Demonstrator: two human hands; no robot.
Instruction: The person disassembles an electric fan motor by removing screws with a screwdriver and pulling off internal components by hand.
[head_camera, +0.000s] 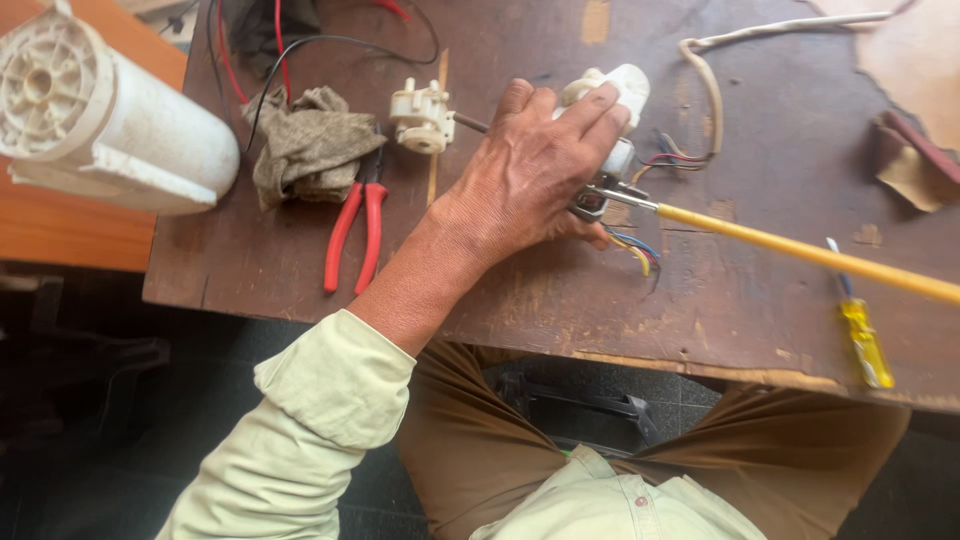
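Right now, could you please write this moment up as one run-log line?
left hand: grips small white motor on table | right hand: out of view | yellow-handled screwdriver: tip at motor | red pliers: lying idle

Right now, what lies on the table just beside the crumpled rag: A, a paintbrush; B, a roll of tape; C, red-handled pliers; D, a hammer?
C: the red-handled pliers lie on the table with their head tucked under the rag.
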